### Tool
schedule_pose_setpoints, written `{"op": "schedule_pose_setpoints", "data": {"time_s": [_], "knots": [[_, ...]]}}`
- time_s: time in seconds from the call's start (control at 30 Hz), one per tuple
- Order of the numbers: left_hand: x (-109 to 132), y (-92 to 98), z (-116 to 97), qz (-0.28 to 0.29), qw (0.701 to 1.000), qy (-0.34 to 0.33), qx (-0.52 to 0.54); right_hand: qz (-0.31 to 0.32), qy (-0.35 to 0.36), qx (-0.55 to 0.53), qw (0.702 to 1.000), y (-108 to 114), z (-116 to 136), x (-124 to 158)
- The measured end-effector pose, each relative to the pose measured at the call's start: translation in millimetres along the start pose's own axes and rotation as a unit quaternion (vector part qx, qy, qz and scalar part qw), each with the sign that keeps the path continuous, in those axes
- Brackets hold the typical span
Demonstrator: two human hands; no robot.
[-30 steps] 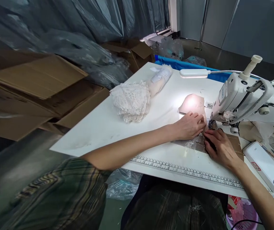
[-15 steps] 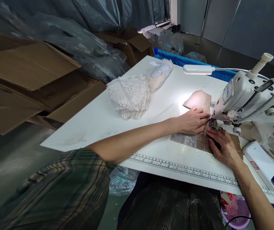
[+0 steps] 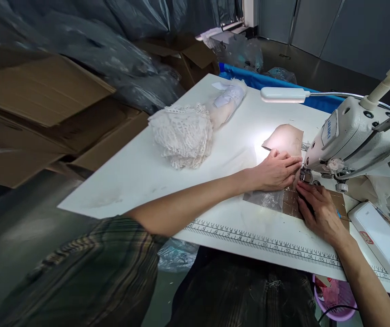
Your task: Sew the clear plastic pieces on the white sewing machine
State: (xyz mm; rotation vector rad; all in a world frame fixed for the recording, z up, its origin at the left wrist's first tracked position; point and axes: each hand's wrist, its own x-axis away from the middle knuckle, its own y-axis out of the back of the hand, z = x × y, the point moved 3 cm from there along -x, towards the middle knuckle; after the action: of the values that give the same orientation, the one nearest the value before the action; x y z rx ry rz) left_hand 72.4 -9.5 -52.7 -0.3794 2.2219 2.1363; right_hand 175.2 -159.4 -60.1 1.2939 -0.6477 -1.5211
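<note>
A pale pink fabric piece (image 3: 285,137) lies on the white table beside the sewing machine's presser foot (image 3: 305,175). My left hand (image 3: 276,170) rests flat on its near part, fingers stretched toward the foot. Just in front of the foot, my right hand (image 3: 319,206) touches the near end of the fabric with its fingertips. The thumb of that hand stands apart from the fingers. Beneath both hands are a brown board (image 3: 292,203) and a clear plastic sheet (image 3: 264,200). My hands partly hide the fabric at the needle.
The white sewing machine head (image 3: 348,131) and a lit lamp (image 3: 283,95) stand over the work. A white lace bundle (image 3: 183,136) lies left, with a wrapped roll (image 3: 227,102) behind. A white power bank (image 3: 382,238) is right. Cardboard boxes (image 3: 38,91) stand beyond the table.
The view has shifted slightly, so the machine head appears farther right. Both hands keep nearly the same places on the fabric by the presser foot.
</note>
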Motion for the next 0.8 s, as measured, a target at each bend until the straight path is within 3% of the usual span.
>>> {"op": "schedule_pose_setpoints", "data": {"time_s": [0.2,0.4,0.5,0.6,0.67,0.8], "knots": [[-4.2,-4.3,10.9,0.012,1.0,0.005,0.028,-0.075,-0.051,-0.066,0.994,10.3,-6.8,3.3],[-8.3,-6.1,23.7,0.008,0.999,-0.02,0.044,-0.109,-0.117,-0.031,0.987,13.5,-24.6,10.1],[-9.1,3.9,28.1,-0.038,0.998,-0.027,0.049,-0.101,-0.121,-0.006,0.987,11.6,-30.3,11.8],[-2.7,25.5,32.1,-0.074,0.995,0.008,0.071,-0.075,-0.118,0.017,0.99,9.3,-33.5,12.7],[5.5,38.8,30.9,-0.043,0.992,0.01,0.117,-0.062,-0.113,0.029,0.991,8.5,-34.6,12.8],[17.5,42.8,19.8,0.1,0.975,-0.047,0.194,-0.063,-0.092,0.044,0.993,8.4,-33.6,11.2]]}}
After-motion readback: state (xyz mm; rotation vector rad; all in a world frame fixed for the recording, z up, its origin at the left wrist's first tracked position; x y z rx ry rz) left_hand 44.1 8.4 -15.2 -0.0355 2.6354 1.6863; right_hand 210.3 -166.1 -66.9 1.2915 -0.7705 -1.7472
